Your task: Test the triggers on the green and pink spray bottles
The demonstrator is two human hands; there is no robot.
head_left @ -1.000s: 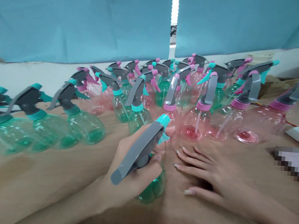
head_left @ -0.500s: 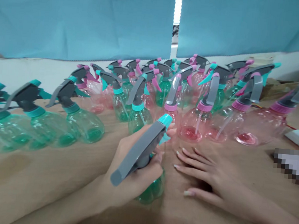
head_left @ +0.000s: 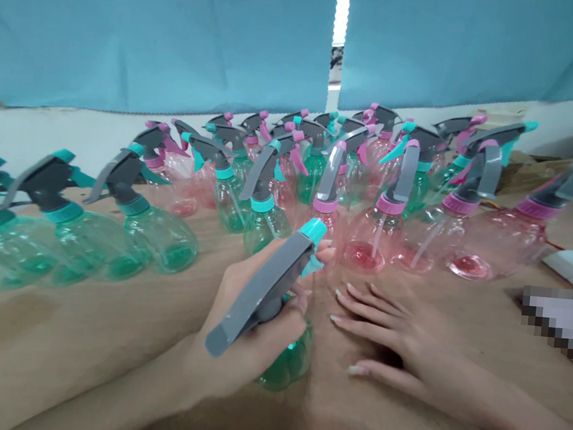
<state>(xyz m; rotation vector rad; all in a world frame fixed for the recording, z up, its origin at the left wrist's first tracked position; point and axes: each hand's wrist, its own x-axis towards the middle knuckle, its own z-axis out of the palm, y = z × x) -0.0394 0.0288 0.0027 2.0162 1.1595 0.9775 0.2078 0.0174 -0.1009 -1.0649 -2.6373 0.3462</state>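
My left hand (head_left: 253, 306) is wrapped round the neck of a green spray bottle (head_left: 286, 365) near the front of the table. The bottle's grey head tilts up to the right, with a turquoise nozzle and trigger. My fingers cover its collar and upper body. To the right, my right hand (head_left: 396, 335) lies on the table with its fingers spread and nothing in it. Just beyond its fingertips stands a clear pink spray bottle (head_left: 367, 242) with a pink collar and a grey head.
Several green spray bottles (head_left: 157, 237) stand in a row at the left. Many more, pink and green, crowd the back of the brown table (head_left: 118, 354). A blurred-out flat item (head_left: 560, 323) lies at the right edge. A blue sheet (head_left: 181, 38) hangs behind.
Almost nothing differs. The whole view has shifted very slightly to the left, my left hand still round the bottle and my right hand resting flat.
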